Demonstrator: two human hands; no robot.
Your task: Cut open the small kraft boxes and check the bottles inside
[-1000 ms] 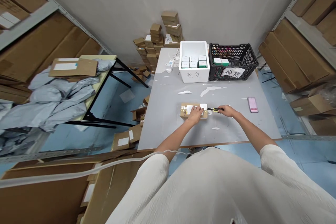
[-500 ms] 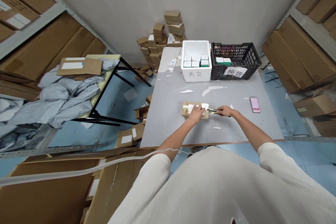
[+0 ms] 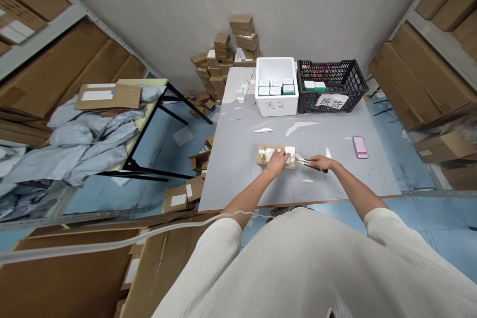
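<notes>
A small brown cardboard box [image 3: 262, 154] with a white label and clear tape lies on the grey table [image 3: 231, 169]. My left hand [image 3: 278, 161] grips it from above, with fingers across the label. In my right hand [image 3: 321, 161] is a yellow-and-black utility knife [image 3: 313, 165], closed in the fingers. Its blade end points left, close to the taped right end of the box. Whether the blade touches the tape I cannot tell.
Behind the box stand a white foam bin [image 3: 278, 108] and a black plastic crate [image 3: 331, 104], both with small white-and-green boxes inside. A pink phone [image 3: 360, 147] lies to the right. Paper scraps [image 3: 301, 126] dot the table. Grey parcels [image 3: 89, 134] cover another table at left.
The knife has tilted, its handle end swinging down towards me, and more of it shows below my right hand. My left hand and the box have stayed nearly in place.
</notes>
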